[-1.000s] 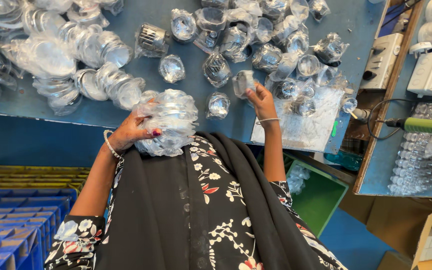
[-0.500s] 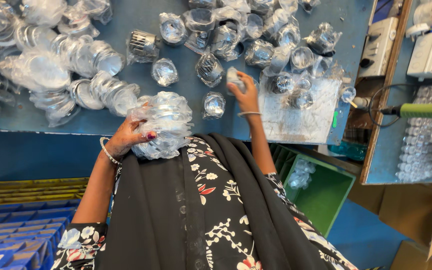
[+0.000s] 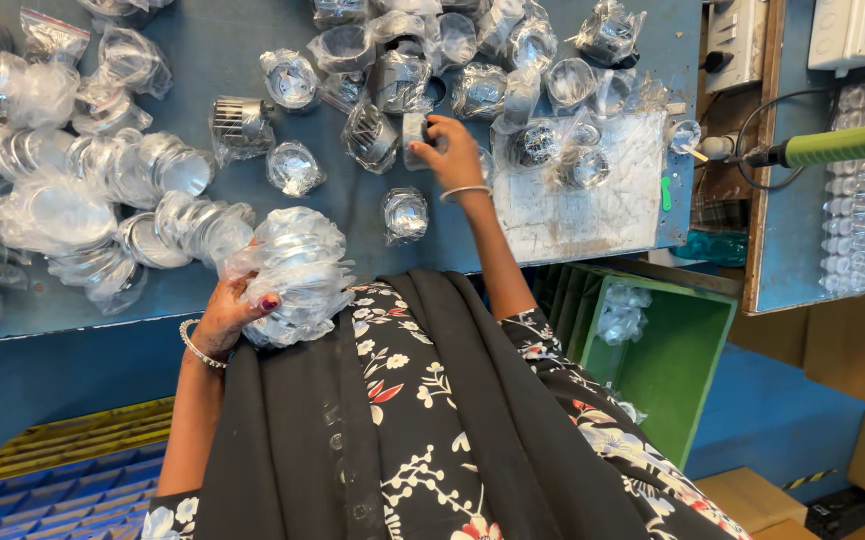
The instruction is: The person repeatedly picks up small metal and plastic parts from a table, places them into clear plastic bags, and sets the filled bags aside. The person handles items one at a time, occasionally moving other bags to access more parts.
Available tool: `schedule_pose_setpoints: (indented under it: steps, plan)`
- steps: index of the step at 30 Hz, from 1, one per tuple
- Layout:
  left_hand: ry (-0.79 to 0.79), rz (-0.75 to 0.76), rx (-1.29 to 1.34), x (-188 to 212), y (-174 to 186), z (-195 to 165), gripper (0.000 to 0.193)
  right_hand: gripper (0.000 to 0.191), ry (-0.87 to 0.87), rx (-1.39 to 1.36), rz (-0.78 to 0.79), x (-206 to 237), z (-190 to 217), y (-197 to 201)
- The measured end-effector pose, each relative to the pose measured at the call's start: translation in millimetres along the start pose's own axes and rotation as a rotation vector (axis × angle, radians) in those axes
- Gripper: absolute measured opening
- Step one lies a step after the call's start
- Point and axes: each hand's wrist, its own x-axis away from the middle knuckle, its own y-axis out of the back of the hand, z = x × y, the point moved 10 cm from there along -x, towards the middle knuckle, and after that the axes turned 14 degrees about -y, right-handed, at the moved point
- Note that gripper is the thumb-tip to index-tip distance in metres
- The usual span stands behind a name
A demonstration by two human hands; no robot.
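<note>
Left hand (image 3: 227,312) clenched around a stack of bagged metal rings (image 3: 292,272) at the near tabletop (image 3: 352,215) edge; right hand (image 3: 449,150) reaches farther in, grasping one small wrapped part (image 3: 414,136); stack lies left and nearer the body.

Bagged parts (image 3: 422,60) crowded the upper middle of the frame and rings (image 3: 82,190) the left. Bare table (image 3: 352,215) lay open at centre, save one bagged piece (image 3: 404,214) below the right hand (image 3: 452,150).
</note>
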Motion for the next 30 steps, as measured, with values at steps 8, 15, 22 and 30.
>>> schedule_pose_setpoints:
  steps: [8,15,22,30]
  plan:
    - [0.068,0.013,-0.041,-7,-3,1,0.11,0.04,0.21,0.058,-0.193,25,17,16]
    - [0.068,0.027,-0.039,-10,-2,6,0.106,0.036,0.029,0.186,-0.148,28,11,-18]
    - [0.026,0.024,-0.07,-8,-5,-3,0.108,0.052,0.121,0.34,-0.042,9,16,-23]
    - [0.039,-0.022,-0.021,-3,-1,2,0.112,0.059,0.028,0.107,-0.169,-17,84,61]
